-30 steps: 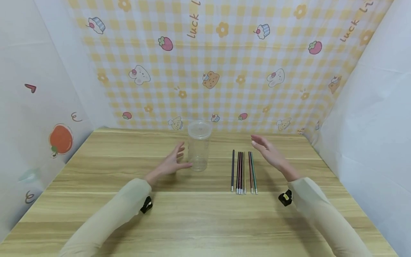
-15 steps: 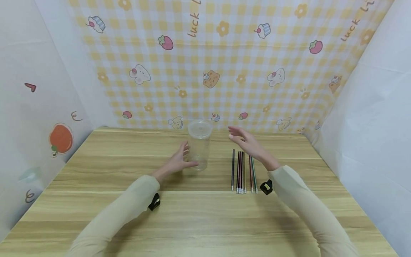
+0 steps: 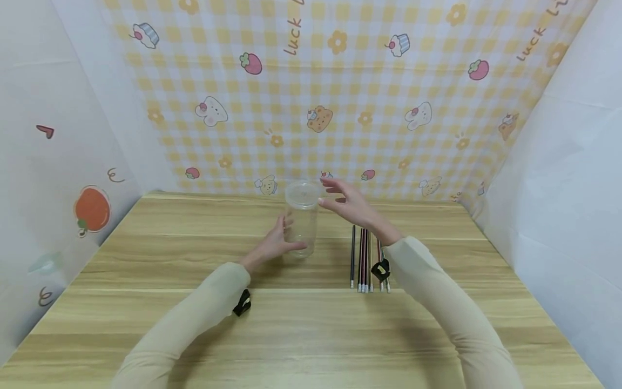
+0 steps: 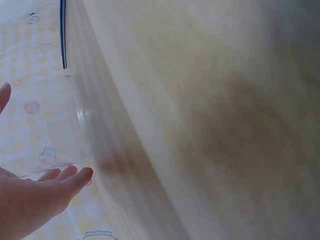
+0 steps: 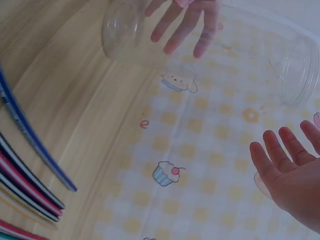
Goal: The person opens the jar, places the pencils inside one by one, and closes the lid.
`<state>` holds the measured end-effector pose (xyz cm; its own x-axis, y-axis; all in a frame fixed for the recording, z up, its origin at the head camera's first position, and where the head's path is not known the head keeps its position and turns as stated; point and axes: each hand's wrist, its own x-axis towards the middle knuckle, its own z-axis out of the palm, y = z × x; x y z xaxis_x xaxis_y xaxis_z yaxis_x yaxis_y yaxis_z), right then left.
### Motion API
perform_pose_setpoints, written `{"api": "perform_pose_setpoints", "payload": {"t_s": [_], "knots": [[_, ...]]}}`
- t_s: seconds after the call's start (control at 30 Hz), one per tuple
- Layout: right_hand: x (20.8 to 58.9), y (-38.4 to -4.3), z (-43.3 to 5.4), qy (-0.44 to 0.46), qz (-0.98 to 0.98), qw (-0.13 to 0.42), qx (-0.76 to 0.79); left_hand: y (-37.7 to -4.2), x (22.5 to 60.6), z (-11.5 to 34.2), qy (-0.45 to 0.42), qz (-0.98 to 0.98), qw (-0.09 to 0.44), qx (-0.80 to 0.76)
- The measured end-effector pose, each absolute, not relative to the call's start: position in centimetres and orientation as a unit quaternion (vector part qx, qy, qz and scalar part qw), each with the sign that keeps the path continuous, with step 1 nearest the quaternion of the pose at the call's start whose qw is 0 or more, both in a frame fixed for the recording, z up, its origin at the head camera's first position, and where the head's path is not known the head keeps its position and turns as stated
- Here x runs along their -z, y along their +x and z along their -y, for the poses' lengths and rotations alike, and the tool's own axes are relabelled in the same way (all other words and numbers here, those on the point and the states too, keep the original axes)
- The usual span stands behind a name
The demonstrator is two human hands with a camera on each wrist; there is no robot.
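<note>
Taking hold of jar [image 3: 303, 221] should want light, even pressure: left grip [image 3: 274, 243] spread wide about lower wall [image 3: 305, 232], contact unclear; right grip [image 3: 351, 205] empty, well parted, near top [image 3: 302, 194].

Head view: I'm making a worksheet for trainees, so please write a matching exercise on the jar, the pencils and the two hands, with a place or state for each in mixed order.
Column one
1. jar
2. pencils
3. left hand
4. right hand

Column two
A. beside the top of the upright container
B. see-through and standing upright
C. at the lower half of the upright container
D. lying side by side

Right pairs: 1-B, 2-D, 3-C, 4-A
</note>
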<state>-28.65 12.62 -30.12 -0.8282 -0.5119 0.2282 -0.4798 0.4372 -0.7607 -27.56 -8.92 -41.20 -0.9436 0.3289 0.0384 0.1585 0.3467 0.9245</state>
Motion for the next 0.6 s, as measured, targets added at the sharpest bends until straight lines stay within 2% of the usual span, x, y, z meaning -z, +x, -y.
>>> {"api": "perform_pose_setpoints", "payload": {"t_s": [0.43,0.6], "knots": [[29.2,-28.5,-9.2,-0.298,-0.896,-0.005,0.330,-27.5,41.1,8.4,0.143,-0.818,0.085,-0.550],[29.5,-28.5,-8.2,-0.280,-0.911,-0.032,0.302,-27.5,41.0,8.5,0.151,-0.817,0.086,-0.550]]}}
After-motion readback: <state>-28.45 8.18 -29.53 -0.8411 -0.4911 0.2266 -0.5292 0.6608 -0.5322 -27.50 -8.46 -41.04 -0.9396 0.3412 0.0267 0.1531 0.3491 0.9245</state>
